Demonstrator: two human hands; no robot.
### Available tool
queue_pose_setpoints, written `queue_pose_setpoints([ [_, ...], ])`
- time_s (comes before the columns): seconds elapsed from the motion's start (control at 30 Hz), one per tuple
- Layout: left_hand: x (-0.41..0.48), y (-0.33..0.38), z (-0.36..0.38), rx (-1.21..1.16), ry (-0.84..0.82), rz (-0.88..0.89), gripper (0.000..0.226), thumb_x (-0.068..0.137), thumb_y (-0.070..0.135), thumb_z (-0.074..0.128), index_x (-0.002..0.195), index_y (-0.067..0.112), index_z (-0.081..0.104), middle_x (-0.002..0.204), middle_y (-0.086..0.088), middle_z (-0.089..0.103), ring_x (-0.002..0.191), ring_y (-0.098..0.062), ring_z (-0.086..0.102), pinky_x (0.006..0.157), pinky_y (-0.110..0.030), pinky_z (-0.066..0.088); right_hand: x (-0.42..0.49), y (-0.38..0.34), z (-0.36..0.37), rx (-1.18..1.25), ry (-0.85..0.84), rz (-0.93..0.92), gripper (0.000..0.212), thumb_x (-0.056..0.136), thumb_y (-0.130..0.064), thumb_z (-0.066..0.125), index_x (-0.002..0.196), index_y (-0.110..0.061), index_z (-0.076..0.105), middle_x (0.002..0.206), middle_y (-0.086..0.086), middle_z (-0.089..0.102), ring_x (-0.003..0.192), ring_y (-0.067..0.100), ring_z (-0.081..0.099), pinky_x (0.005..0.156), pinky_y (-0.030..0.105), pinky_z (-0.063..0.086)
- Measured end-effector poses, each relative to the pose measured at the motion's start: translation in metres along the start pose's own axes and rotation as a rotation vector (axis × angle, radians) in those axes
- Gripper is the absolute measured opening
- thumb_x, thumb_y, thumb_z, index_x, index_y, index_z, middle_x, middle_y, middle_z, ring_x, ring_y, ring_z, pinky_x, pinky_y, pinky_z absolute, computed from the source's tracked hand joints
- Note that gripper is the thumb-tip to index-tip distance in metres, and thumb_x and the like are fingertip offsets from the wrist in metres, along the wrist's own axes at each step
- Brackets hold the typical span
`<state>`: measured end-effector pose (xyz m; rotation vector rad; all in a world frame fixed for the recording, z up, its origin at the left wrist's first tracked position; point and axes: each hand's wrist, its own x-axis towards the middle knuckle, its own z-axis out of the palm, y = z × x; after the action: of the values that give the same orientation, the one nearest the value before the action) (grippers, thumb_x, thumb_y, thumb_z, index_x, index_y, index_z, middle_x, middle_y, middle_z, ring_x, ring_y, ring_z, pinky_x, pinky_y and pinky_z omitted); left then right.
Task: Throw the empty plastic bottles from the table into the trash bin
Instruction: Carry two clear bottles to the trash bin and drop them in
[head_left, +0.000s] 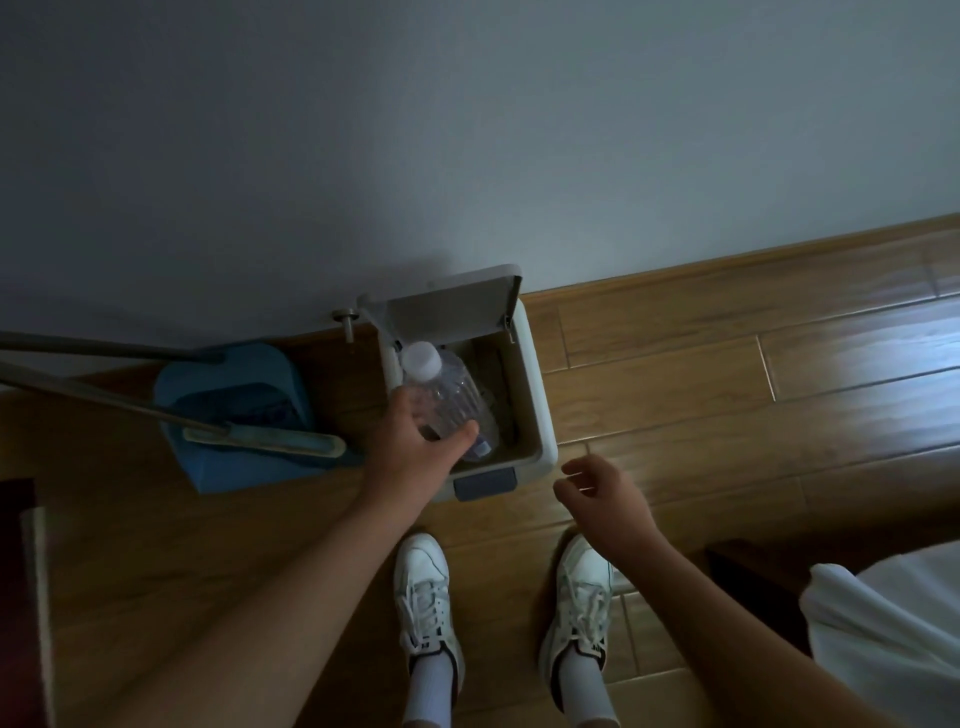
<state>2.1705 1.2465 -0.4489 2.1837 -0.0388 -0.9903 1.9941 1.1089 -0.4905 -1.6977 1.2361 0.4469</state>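
Bottle: clear plastic bottle with a white cap (451, 393), tilted with the cap pointing away, its lower body inside the left fingers, above the bin's opening.
Left hand: (415, 441) fingers and thumb curled round the bottle.
Bin: white rectangular plastic trash bin (541, 410), lid raised, directly beneath the left fingers.
Right hand: (602, 499) fingers loosely curled, holding nothing, just right of the bin.
Dustpan: blue plastic dustpan (234, 374), left of the left fingers.

In front of the wall (467, 130), trash bin (541, 410) with bottle (452, 395) above it, dustpan (244, 473) just left.
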Motion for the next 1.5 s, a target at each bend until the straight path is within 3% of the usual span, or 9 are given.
queue_pose_setpoints([
  [0.1, 0.005, -0.019, 0.012, 0.048, -0.005, -0.059, 0.043, 0.079, 0.048, 0.075, 0.115, 0.031, 0.056, 0.109, 0.013, 0.062, 0.104, -0.009, 0.062, 0.084, -0.034, 0.056, 0.004, 0.006, -0.001, -0.017, 0.001, 0.003, 0.032, 0.090, -0.032, 0.065, 0.119, -0.019, 0.064, 0.098, -0.008, 0.068, 0.087, 0.006, 0.065, 0.062, 0.020, 0.045],
  [0.43, -0.019, -0.046, 0.000, 0.265, -0.027, -0.069, 0.025, 0.094, 0.046, 0.056, 0.113, 0.031, 0.060, 0.108, 0.009, 0.064, 0.098, -0.009, 0.063, 0.085, -0.040, 0.058, -0.001, 0.012, -0.008, -0.015, -0.045, 0.018, 0.033, 0.092, -0.032, 0.064, 0.121, -0.016, 0.062, 0.102, -0.003, 0.068, 0.084, 0.004, 0.063, 0.060, 0.018, 0.044],
  [0.53, -0.039, -0.050, -0.011, 0.272, -0.045, -0.114, 0.025, 0.097, 0.042, 0.054, 0.114, 0.026, 0.062, 0.104, 0.009, 0.065, 0.095, -0.009, 0.063, 0.083, -0.034, 0.055, -0.010, 0.015, -0.019, -0.032, -0.067, 0.030, 0.036, 0.091, -0.034, 0.064, 0.122, -0.016, 0.061, 0.110, 0.001, 0.069, 0.091, 0.012, 0.065, 0.072, 0.028, 0.053],
  [0.63, -0.076, -0.058, -0.028, 0.308, -0.082, -0.197, 0.033, 0.098, 0.042, 0.051, 0.121, 0.022, 0.061, 0.108, 0.005, 0.066, 0.096, -0.010, 0.062, 0.075, -0.028, 0.051, -0.033, 0.026, -0.034, -0.060, -0.129, 0.060, 0.044, 0.090, -0.036, 0.065, 0.128, -0.014, 0.058, 0.119, 0.004, 0.068, 0.105, 0.018, 0.064, 0.087, 0.033, 0.052],
  [0.77, -0.137, -0.048, -0.058, 0.341, -0.128, -0.282, 0.040, 0.099, 0.044, 0.049, 0.130, 0.022, 0.058, 0.123, 0.001, 0.063, 0.103, -0.011, 0.058, 0.073, -0.025, 0.044, -0.083, 0.042, -0.061, -0.098, -0.172, 0.080, 0.048, 0.089, -0.037, 0.066, 0.129, -0.012, 0.059, 0.124, 0.005, 0.065, 0.110, 0.019, 0.062, 0.092, 0.034, 0.050],
  [1.07, -0.267, 0.074, -0.135, 0.463, -0.277, -0.180, 0.040, 0.102, 0.045, 0.040, 0.133, 0.024, 0.055, 0.133, -0.002, 0.057, 0.106, -0.013, 0.049, 0.086, -0.035, 0.044, -0.257, 0.033, -0.162, 0.054, -0.053, 0.183, 0.035, 0.089, -0.035, 0.066, 0.114, -0.011, 0.066, 0.097, 0.002, 0.070, 0.091, 0.019, 0.070, 0.076, 0.034, 0.055],
  [1.23, -0.299, 0.132, -0.164, 0.414, -0.201, -0.051, 0.043, 0.102, 0.050, 0.039, 0.131, 0.025, 0.056, 0.127, -0.003, 0.059, 0.114, -0.022, 0.055, 0.088, -0.040, 0.046, -0.363, 0.010, -0.213, 0.131, 0.095, 0.117, 0.028, 0.093, -0.035, 0.062, 0.114, -0.016, 0.066, 0.100, -0.003, 0.068, 0.089, 0.012, 0.064, 0.079, 0.029, 0.049],
  [1.4, -0.310, 0.154, -0.162, 0.352, -0.247, 0.072, 0.027, 0.101, 0.044, 0.045, 0.112, 0.028, 0.064, 0.110, 0.002, 0.066, 0.103, -0.018, 0.062, 0.090, -0.046, 0.052, -0.438, 0.013, -0.224, 0.277, 0.291, 0.112, 0.026, 0.095, -0.032, 0.061, 0.116, -0.019, 0.066, 0.106, -0.003, 0.069, 0.096, 0.014, 0.065, 0.084, 0.030, 0.049],
  [1.5, -0.305, 0.162, -0.149, 0.443, -0.352, 0.067, 0.018, 0.101, 0.040, 0.046, 0.100, 0.033, 0.063, 0.106, 0.003, 0.067, 0.099, -0.015, 0.063, 0.085, -0.041, 0.052, -0.463, 0.026, -0.209, 0.405, 0.388, 0.180, 0.024, 0.095, -0.029, 0.062, 0.116, -0.018, 0.067, 0.106, -0.001, 0.069, 0.097, 0.013, 0.064, 0.081, 0.028, 0.046],
])
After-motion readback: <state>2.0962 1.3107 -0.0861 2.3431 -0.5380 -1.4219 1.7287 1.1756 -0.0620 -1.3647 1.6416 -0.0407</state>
